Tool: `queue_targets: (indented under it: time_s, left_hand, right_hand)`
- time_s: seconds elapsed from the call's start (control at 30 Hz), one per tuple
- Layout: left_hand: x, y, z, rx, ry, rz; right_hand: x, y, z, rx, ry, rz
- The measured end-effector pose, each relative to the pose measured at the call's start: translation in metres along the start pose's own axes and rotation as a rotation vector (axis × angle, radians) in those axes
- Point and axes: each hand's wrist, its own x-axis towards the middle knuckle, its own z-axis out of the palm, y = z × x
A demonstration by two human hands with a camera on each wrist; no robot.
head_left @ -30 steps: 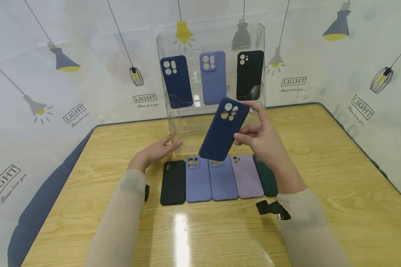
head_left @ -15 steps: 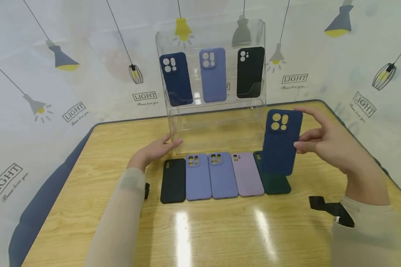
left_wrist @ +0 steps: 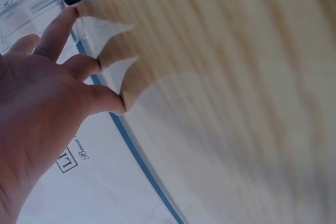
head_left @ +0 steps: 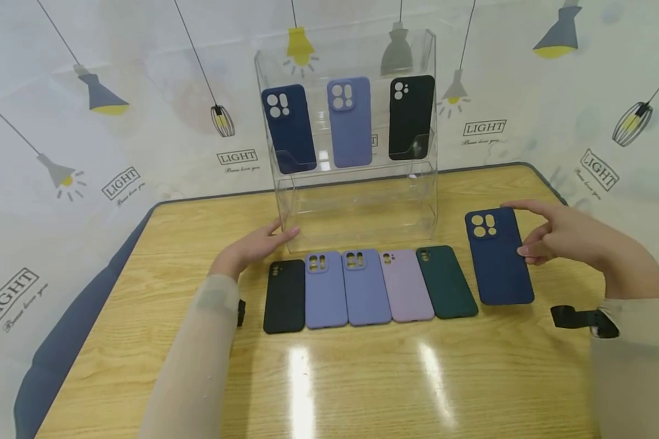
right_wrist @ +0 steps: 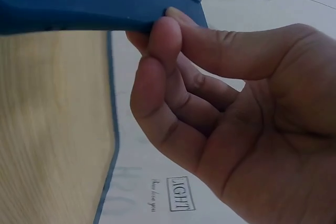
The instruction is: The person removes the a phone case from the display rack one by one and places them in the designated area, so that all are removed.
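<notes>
A pale backdrop (head_left: pixel 159 55), printed with hanging lamps and the word LIGHT, rises beyond the far edge of the wood-grained desk (head_left: pixel 373 378). A clear display stand (head_left: pixel 357 178) is on the desk near the middle of the far edge. Two forearms in pale sleeves (head_left: pixel 192 360) reach in from the near side.

The left hand (head_left: pixel 255 244) touches the stand on the side facing the desk's left edge; its grip is released, with the fingers loosely spread. The right hand (head_left: pixel 568 235), towards the desk's right edge, has its grip pinching the held navy case (head_left: pixel 500 256) by a long side, the thumb on one face and the index finger reaching the end with the camera cut-outs. That case is between the dark green case (head_left: pixel 447 282) and the desk's right edge, its cut-out end towards the far edge; whether its near end touches the desk cannot be told.

Side by side before the stand, starting nearest the desk's left edge, lie a black case (head_left: pixel 284 297), two periwinkle cases (head_left: pixel 367 288), a pale purple case (head_left: pixel 408 286) and the dark green one. The stand's upper tier bears an upper navy case (head_left: pixel 290 128), an upper periwinkle case (head_left: pixel 350 122) and an upper black case (head_left: pixel 412 116). Black straps (head_left: pixel 573 317) show at the wrists.
</notes>
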Motion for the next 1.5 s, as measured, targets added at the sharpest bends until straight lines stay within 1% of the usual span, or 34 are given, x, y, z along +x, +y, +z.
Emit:
queue_targets:
  time_s: [0.1, 0.17, 0.3, 0.47, 0.57, 0.9, 1.2, 1.5]
  left_hand:
    - [0.0, 0.0, 0.0, 0.002, 0.002, -0.003]
    - [0.0, -0.001, 0.0, 0.002, 0.003, -0.003]
    - [-0.001, -0.002, 0.001, 0.0, 0.004, 0.002]
    - [-0.001, -0.001, 0.0, 0.001, 0.005, -0.001]
    - [-0.001, 0.0, 0.001, -0.002, 0.005, -0.004]
    - [0.0, -0.001, 0.001, -0.005, 0.001, -0.011]
    - [0.0, -0.001, 0.0, 0.009, 0.014, -0.002]
    - [-0.001, -0.001, 0.001, 0.007, 0.011, 0.0]
  right_hand:
    - [0.011, 0.009, -0.003, -0.003, -0.073, 0.018]
    - [0.018, 0.014, -0.004, 0.005, -0.114, 0.045]
    - [0.029, 0.022, -0.003, 0.028, -0.157, 0.093]
    - [0.037, 0.031, 0.004, 0.037, -0.212, 0.083]
    - [0.041, 0.034, 0.008, 0.058, -0.242, 0.096]
    - [0.048, 0.038, 0.018, 0.087, -0.294, 0.139]
    - [0.053, 0.038, 0.021, 0.057, -0.282, 0.141]
    - [0.052, 0.037, 0.022, 0.043, -0.289, 0.148]
